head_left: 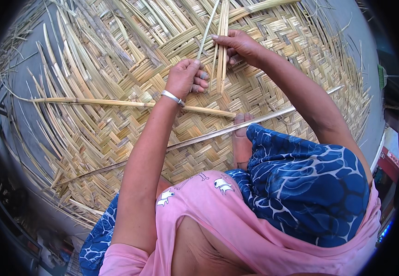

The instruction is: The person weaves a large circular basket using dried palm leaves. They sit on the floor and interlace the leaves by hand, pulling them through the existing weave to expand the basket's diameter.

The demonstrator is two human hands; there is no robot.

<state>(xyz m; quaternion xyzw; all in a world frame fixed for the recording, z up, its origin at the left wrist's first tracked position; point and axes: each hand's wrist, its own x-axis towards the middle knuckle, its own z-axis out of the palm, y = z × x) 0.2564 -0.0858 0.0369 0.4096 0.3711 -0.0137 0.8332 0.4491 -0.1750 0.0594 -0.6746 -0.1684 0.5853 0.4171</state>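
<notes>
My left hand (186, 79) is closed over the woven mat, its thumb and forefinger pinching the lower end of a thin pale green cane strip (207, 31). Beside it, my right hand (240, 47) grips a small bundle of flat yellow cane strips (222, 55), thumb on the near side and fingers curled behind. The bundle points away from me and runs out of the top of the view. Beneath both hands spreads the large woven cane mat (277, 60), with a zigzag weave and long loose ends at its left and far edges.
A long cane (102, 102) lies across the mat, left of my foot (242, 138). A thinner split strip (218, 132) crosses nearer me. My knees, in blue patterned cloth (310, 193), rise at the right. Grey floor (26, 78) borders the mat, with loose strips at the far left.
</notes>
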